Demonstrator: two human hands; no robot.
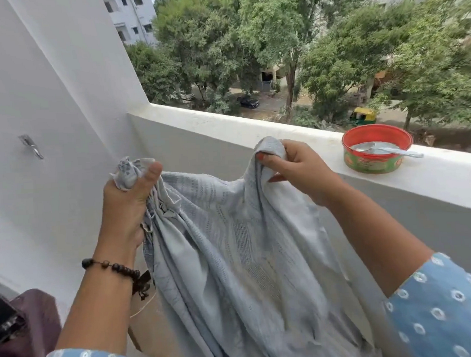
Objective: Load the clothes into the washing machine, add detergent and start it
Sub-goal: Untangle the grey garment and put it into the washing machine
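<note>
- Between the two raised hands, a pale grey cloth (233, 247) is held up before the balcony parapet (281, 131).
- Its top edge is bunched in the fist of the left hand (128, 196) and pinched by the right hand (294, 166).
- Its long axis runs downward, the folds hanging below both hands.
- Right of the right hand, on the parapet, a red-rimmed tub (376, 149) is seen, holding white powder and a spoon (387, 148).

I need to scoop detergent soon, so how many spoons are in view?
1. The spoon lies in the red tin on the balcony ledge, its handle sticking out over the rim to the right. Others may be out of view.
</note>
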